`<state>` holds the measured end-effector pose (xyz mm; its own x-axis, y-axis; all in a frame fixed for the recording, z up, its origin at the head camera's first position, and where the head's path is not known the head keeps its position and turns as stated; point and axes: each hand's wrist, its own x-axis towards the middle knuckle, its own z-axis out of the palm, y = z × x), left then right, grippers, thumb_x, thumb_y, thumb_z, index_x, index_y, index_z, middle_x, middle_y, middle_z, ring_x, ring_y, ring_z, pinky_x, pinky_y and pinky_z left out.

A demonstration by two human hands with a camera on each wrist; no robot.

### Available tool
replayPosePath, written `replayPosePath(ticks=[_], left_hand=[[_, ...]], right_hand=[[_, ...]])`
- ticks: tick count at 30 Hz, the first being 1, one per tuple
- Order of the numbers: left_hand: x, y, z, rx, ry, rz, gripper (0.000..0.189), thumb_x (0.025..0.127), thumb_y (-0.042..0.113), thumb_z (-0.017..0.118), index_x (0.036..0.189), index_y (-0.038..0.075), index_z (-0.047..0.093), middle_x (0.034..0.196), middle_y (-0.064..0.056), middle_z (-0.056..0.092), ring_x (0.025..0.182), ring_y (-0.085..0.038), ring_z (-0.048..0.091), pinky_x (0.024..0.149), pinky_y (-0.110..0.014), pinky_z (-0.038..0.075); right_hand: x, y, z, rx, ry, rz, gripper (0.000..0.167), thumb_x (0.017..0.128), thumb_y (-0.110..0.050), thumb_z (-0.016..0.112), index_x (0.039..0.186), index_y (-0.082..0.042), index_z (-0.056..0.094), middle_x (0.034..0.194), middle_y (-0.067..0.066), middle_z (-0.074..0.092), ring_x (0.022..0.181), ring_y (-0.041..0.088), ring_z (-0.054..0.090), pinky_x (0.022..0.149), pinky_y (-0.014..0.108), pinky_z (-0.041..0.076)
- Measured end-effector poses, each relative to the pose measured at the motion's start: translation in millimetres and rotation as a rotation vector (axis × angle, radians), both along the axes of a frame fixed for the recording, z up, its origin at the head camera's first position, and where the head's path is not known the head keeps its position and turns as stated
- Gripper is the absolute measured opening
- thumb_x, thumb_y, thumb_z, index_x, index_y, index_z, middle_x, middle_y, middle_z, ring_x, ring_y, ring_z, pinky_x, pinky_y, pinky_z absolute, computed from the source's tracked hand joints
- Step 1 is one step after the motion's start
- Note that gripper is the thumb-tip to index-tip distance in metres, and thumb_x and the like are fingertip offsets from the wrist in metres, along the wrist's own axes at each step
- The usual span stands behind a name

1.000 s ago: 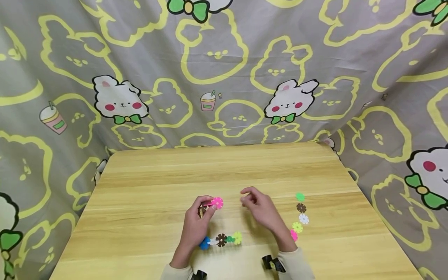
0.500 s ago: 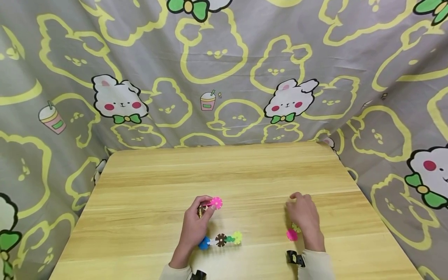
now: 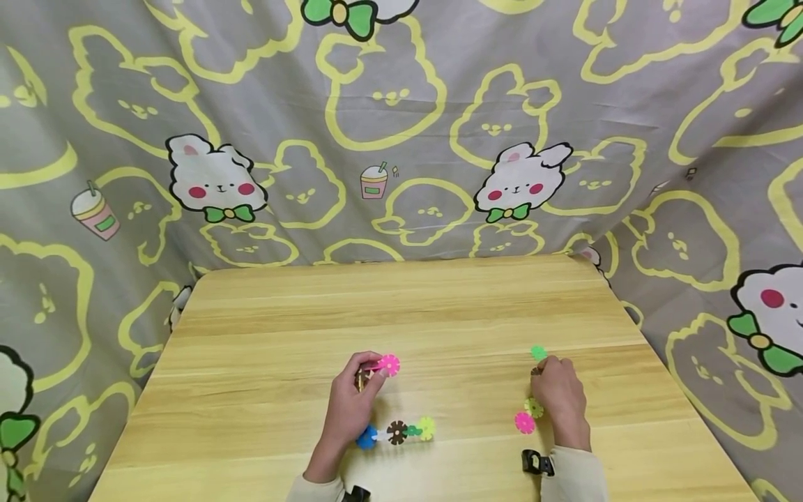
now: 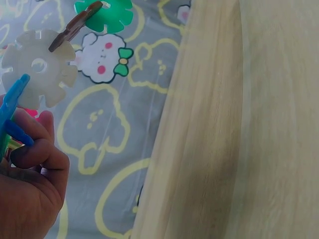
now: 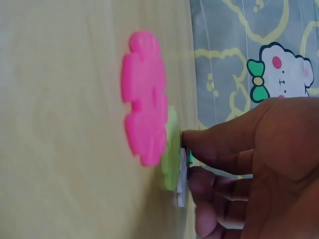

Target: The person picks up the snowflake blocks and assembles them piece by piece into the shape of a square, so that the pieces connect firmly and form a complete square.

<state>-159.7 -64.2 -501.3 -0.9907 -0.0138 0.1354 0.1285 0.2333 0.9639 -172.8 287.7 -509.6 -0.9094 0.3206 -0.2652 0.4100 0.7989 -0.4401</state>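
At lower right, the brown disc (image 3: 535, 371) is seen just left of the right hand (image 3: 560, 396), fingers bent, slightly parted (grip unclear).

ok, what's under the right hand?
A brown disc peeks out from under the right hand; a yellow disc shows at its edge. The head view hides a white disc, which the right wrist view shows edge-on. Anything else covered can't be seen.
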Motion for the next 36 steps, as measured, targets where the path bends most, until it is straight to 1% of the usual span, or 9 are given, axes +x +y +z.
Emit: replayPosePath(ticks=[4, 9, 13, 17, 20, 22, 27, 32, 36], left_hand=[[0.5, 0.4, 0.0, 0.002, 0.007, -0.003, 0.015, 0.092, 0.025, 0.066, 0.107, 0.024, 0.064, 0.098, 0.004, 0.067, 0.086, -0.012, 0.056, 0.072, -0.021, 0.046], [0.5, 0.8, 0.2, 0.0, 0.022, -0.002, 0.015, 0.092, 0.025, 0.067, 0.107, 0.023, 0.064, 0.097, 0.004, 0.067, 0.083, -0.011, 0.055, 0.071, -0.021, 0.046], [0.7, 1.2, 0.1, -0.003, 0.022, -0.003, 0.016, 0.092, 0.026, 0.067, 0.107, 0.023, 0.064, 0.098, 0.003, 0.067, 0.083, -0.011, 0.056, 0.072, -0.021, 0.046], [1.2, 1.4, 0.1, -0.01, 0.015, -0.001, 0.016, 0.092, 0.025, 0.067, 0.107, 0.022, 0.064, 0.098, 0.003, 0.067, 0.084, -0.011, 0.056, 0.072, -0.022, 0.047], [1.6, 1.6, 0.4, -0.013, 0.015, -0.004, 0.015, 0.092, 0.026, 0.067, 0.107, 0.022, 0.063, 0.097, 0.003, 0.067, 0.083, -0.011, 0.055, 0.071, -0.021, 0.046], [1.9, 1.7, 0.7, -0.011, 0.018, -0.005, 0.015, 0.092, 0.026, 0.067, 0.107, 0.023, 0.064, 0.096, 0.003, 0.066, 0.081, -0.012, 0.055, 0.069, -0.021, 0.046], [2.6, 2.2, 1.8, 0.004, 0.021, -0.004, 0.014, 0.092, 0.024, 0.067, 0.106, 0.022, 0.064, 0.095, 0.003, 0.066, 0.08, -0.011, 0.053, 0.068, -0.02, 0.044], [3.3, 4.0, 4.9, -0.002, -0.002, 0.011, 0.014, 0.091, 0.017, 0.068, 0.105, 0.02, 0.064, 0.093, 0.002, 0.065, 0.077, -0.011, 0.051, 0.066, -0.02, 0.043], [5.2, 6.4, 11.6, -0.02, -0.025, 0.02, 0.015, 0.09, 0.01, 0.067, 0.104, 0.016, 0.064, 0.089, 0.0, 0.064, 0.073, -0.01, 0.05, 0.063, -0.019, 0.042]], right_hand=[[-0.9, 1.4, 1.7, -0.002, -0.009, 0.012, 0.037, 0.093, -0.016, 0.052, 0.122, 0.008, 0.052, 0.116, 0.032, 0.054, 0.089, 0.039, 0.059, 0.063, 0.042, 0.048], [-1.5, -3.8, 1.0, -0.018, 0.006, 0.051, 0.027, 0.096, -0.02, 0.054, 0.114, -0.001, 0.062, 0.11, 0.025, 0.064, 0.085, 0.032, 0.062, 0.06, 0.038, 0.047], [-2.5, -14.7, 1.0, -0.044, 0.068, 0.088, 0.024, 0.097, -0.024, 0.055, 0.112, -0.008, 0.065, 0.101, 0.016, 0.067, 0.075, 0.022, 0.057, 0.055, 0.031, 0.04], [-7.1, -33.3, 4.1, -0.079, 0.18, 0.14, 0.021, 0.095, -0.028, 0.06, 0.109, -0.014, 0.068, 0.092, 0.006, 0.068, 0.074, 0.016, 0.057, 0.058, 0.028, 0.04], [-9.9, -54.1, 9.0, -0.162, 0.275, 0.21, 0.017, 0.094, -0.028, 0.064, 0.105, -0.017, 0.07, 0.088, 0.003, 0.068, 0.074, 0.014, 0.058, 0.062, 0.027, 0.044], [-10.1, -69.7, 12.7, -0.25, 0.319, 0.261, 0.013, 0.093, -0.026, 0.065, 0.103, -0.018, 0.07, 0.089, 0.002, 0.07, 0.076, 0.012, 0.059, 0.065, 0.026, 0.047], [-6.2, -104.2, 21.8, -0.447, 0.353, 0.374, 0.009, 0.092, -0.023, 0.066, 0.1, -0.02, 0.07, 0.089, 0.005, 0.069, 0.074, 0.01, 0.057, 0.063, 0.023, 0.049], [-2.9, -127.1, 30.2, -0.498, 0.403, 0.475, 0.005, 0.09, -0.025, 0.069, 0.092, -0.02, 0.07, 0.075, -0.003, 0.062, 0.064, 0.007, 0.051, 0.055, 0.022, 0.045], [-2.0, -137.4, 35.3, -0.505, 0.457, 0.545, 0.005, 0.088, -0.023, 0.07, 0.09, -0.019, 0.07, 0.074, -0.008, 0.061, 0.063, 0.005, 0.051, 0.056, 0.022, 0.046]])
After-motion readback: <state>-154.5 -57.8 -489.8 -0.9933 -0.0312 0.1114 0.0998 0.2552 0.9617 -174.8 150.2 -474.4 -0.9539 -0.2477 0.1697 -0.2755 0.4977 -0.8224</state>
